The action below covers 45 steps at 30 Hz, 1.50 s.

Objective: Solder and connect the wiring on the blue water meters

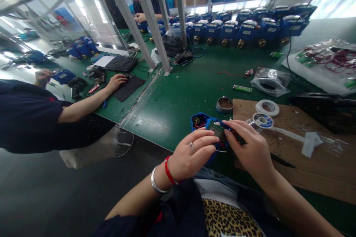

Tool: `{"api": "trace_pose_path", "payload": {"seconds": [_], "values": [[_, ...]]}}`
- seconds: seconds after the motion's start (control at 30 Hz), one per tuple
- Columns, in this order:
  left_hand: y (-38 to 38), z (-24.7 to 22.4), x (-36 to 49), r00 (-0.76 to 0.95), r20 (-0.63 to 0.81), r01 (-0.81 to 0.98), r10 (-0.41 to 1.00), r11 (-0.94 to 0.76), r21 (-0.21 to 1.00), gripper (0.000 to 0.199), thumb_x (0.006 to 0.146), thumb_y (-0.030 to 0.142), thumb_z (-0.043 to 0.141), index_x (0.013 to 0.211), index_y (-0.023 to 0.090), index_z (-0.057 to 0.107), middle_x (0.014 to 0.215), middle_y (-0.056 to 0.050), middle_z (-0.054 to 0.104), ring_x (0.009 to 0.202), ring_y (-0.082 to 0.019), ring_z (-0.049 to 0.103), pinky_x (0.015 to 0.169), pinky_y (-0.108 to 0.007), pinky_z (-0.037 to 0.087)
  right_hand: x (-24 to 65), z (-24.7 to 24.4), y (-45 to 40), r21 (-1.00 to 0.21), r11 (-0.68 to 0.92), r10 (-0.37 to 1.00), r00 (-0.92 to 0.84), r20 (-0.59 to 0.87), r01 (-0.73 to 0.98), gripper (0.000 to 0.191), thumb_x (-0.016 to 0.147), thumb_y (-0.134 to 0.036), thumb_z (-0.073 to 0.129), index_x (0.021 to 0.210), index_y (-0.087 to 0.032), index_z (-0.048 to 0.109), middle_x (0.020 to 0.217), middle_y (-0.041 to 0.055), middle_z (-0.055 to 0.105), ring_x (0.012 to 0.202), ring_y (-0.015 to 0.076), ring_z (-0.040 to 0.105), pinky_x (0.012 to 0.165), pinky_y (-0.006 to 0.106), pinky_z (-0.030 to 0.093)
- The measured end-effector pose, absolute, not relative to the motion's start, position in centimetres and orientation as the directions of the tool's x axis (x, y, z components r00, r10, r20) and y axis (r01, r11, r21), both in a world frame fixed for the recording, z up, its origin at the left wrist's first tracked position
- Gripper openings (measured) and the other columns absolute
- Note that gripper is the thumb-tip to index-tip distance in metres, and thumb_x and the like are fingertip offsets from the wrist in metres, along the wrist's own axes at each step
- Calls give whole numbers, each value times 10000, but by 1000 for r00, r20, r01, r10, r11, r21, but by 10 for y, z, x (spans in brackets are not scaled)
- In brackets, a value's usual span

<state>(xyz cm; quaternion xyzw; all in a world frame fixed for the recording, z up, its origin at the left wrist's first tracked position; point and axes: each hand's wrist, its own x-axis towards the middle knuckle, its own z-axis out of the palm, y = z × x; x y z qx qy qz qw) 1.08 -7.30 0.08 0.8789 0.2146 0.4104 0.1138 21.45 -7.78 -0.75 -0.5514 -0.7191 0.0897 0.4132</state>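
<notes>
The open blue casing (206, 120) is lying toward four o'clock from centre. The right hand (251, 148) is pinching its three-o'clock edge; the left hand (191, 153) is covering its lower side (whether gripping, one cannot tell). Work is seemingly standing partway: red wires (198, 126) are already sitting inside, while the casing is lying uncovered, apparently unfinished.

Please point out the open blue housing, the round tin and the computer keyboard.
Open blue housing (206, 118), head view: its upper left part.
Round tin (223, 110), head view: its front wall.
Computer keyboard (121, 64), head view: middle of its keys.
</notes>
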Motion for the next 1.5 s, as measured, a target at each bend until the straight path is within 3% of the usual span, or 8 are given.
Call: {"api": "trace_pose_path", "payload": {"seconds": [0.27,0.77,1.17,1.5], "values": [[-73,2,15,583,676,316,450,-893,321,91,899,112,539,968,148,585,1112,-99,693,1178,-202,584,1042,-372,513,217,-13,-79,-560,362,862,-40,505,745,230,902,-249,557,1098,-200,668,1088,90,685,960,216,661,900,388,528],[-70,3,16,566,717,281,407,-913,297,132,942,144,478,945,138,610,1070,-83,706,1111,-190,620,1072,-352,493,216,-11,-86,-613,305,863,61,501,728,206,897,-235,582,1069,-211,694,1074,63,682,973,195,649,890,334,509],[-72,-1,14,524,697,296,490,-872,390,100,896,93,527,969,121,588,1100,-111,686,1159,-202,587,1058,-354,498,209,-7,-81,-559,316,857,22,514,766,214,894,-253,592,1059,-173,702,1044,69,697,924,187,664,884,328,516],[-56,11,12,351,659,271,666,-746,609,136,896,78,542,982,180,568,1059,-75,676,1074,-179,614,962,-393,526,194,10,-65,-566,244,892,46,449,787,227,880,-292,618,1033,-160,721,1037,65,714,916,190,676,867,328,528]]}}
